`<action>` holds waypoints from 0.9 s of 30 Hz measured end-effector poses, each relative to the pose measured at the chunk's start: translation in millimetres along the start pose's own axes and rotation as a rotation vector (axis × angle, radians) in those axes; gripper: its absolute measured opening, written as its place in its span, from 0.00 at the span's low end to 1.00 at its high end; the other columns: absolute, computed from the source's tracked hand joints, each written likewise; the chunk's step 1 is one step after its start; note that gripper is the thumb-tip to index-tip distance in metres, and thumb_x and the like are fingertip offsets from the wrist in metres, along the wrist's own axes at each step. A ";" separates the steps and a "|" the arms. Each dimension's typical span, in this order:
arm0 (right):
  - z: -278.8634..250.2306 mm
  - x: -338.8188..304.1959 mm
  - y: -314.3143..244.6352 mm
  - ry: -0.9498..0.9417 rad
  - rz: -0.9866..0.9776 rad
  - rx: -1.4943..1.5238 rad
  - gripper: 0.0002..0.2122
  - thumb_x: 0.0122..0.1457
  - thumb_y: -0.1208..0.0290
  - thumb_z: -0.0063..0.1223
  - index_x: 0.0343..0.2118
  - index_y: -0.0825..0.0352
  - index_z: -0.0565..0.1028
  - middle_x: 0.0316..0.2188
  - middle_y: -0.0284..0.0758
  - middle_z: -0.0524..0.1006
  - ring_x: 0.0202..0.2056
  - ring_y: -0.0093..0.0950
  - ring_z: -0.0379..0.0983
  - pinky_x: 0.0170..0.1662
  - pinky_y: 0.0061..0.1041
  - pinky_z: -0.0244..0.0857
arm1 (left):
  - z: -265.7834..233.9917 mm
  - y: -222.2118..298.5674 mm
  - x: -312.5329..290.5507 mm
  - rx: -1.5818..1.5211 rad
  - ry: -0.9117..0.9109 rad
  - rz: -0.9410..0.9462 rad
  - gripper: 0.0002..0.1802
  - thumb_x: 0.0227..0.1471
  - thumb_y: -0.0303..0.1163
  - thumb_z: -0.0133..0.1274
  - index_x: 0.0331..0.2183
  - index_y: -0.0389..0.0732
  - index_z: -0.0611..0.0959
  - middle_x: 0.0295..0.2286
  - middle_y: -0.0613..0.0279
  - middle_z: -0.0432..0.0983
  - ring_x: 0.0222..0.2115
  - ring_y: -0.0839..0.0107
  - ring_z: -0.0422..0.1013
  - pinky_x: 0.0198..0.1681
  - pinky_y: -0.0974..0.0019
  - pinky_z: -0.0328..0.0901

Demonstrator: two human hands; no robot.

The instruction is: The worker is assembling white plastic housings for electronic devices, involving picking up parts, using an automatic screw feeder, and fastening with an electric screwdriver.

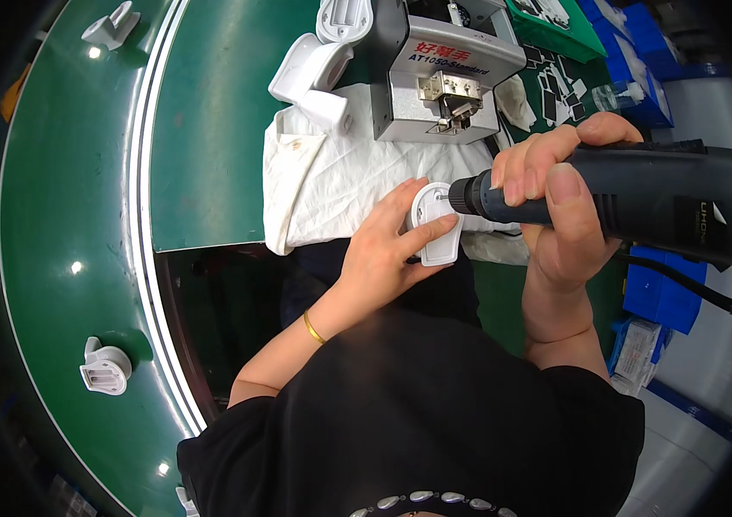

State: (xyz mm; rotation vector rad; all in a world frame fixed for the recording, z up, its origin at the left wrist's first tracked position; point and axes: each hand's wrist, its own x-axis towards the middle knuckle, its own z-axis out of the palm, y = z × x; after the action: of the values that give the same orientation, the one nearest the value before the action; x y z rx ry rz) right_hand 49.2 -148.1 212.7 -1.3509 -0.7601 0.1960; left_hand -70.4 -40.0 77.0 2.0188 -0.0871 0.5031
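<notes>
My left hand (390, 237) is closed on a white plastic housing (441, 250), thumb lying across its face and fingers round its far side. The housing is held at the near edge of a white cloth (357, 172). In my right hand (568, 194) is a black electric screwdriver (667, 194), lying nearly level with a green light at its rear end. Its tip points left and meets the recessed upper part of the housing. Whether a screw sits under the tip is too small to tell.
Beyond the cloth stands a grey screw-feeding machine (443, 77), with more white housings (310, 73) to its left. A green conveyor belt (65, 258) on the left carries spaced white units (106, 366). A green bin (568, 34), blue bins (663, 289) and a clear bottle (617, 96) are at right.
</notes>
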 end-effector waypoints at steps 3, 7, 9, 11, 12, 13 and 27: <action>1.5 0.6 1.6 0.010 0.029 -0.040 0.18 0.58 0.76 0.46 0.50 0.64 0.57 0.25 0.36 0.69 0.25 0.25 0.66 0.36 0.35 0.66 | 0.3 -0.2 0.2 0.004 -0.002 0.007 0.34 0.29 0.27 0.72 0.45 0.49 0.84 0.52 0.44 0.69 0.53 0.45 0.68 0.52 0.54 0.68; 1.0 -1.9 3.5 0.006 0.006 -0.014 0.19 0.57 0.77 0.46 0.51 0.65 0.57 0.25 0.36 0.69 0.25 0.25 0.67 0.35 0.35 0.67 | 0.0 1.3 0.6 0.000 0.005 0.003 0.34 0.29 0.27 0.72 0.45 0.49 0.83 0.52 0.45 0.69 0.53 0.45 0.68 0.51 0.54 0.68; 0.3 -1.3 3.6 -0.005 -0.003 0.005 0.19 0.57 0.77 0.46 0.51 0.66 0.57 0.25 0.36 0.69 0.25 0.25 0.67 0.35 0.35 0.67 | -0.3 2.4 0.3 0.006 0.007 0.007 0.34 0.29 0.27 0.72 0.45 0.50 0.83 0.52 0.45 0.69 0.52 0.46 0.68 0.51 0.54 0.68; 0.7 0.4 3.0 -0.021 0.038 -0.062 0.20 0.57 0.78 0.46 0.52 0.68 0.57 0.25 0.36 0.69 0.25 0.26 0.67 0.36 0.35 0.67 | -0.1 2.9 0.0 0.009 0.003 -0.007 0.33 0.29 0.28 0.72 0.45 0.50 0.84 0.52 0.46 0.69 0.52 0.46 0.68 0.50 0.55 0.68; -5.5 2.9 6.3 -0.072 0.027 -0.114 0.21 0.58 0.78 0.47 0.54 0.69 0.57 0.26 0.36 0.70 0.25 0.26 0.68 0.36 0.35 0.68 | 0.0 2.5 0.5 0.012 0.003 -0.002 0.33 0.29 0.28 0.72 0.45 0.50 0.84 0.52 0.46 0.69 0.52 0.46 0.68 0.50 0.55 0.68; -6.1 4.9 7.0 -0.071 0.023 -0.113 0.21 0.58 0.78 0.47 0.54 0.69 0.57 0.26 0.36 0.70 0.25 0.26 0.68 0.36 0.35 0.68 | 0.1 2.3 0.8 0.016 0.007 -0.001 0.34 0.29 0.28 0.72 0.45 0.50 0.84 0.52 0.46 0.69 0.52 0.47 0.69 0.50 0.55 0.69; -2.4 0.2 13.1 -0.043 -0.063 -0.173 0.18 0.58 0.81 0.49 0.51 0.69 0.60 0.25 0.37 0.71 0.24 0.25 0.68 0.34 0.34 0.68 | 1.6 -0.1 -3.1 0.052 0.004 -0.009 0.35 0.27 0.28 0.73 0.45 0.53 0.84 0.53 0.47 0.69 0.50 0.48 0.69 0.50 0.56 0.69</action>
State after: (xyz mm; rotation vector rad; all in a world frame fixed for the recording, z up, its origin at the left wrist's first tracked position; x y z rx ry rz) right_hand 54.6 -146.8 200.7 -1.4871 -0.8702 0.1112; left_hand -72.7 -41.8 75.1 2.0680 -0.0629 0.5084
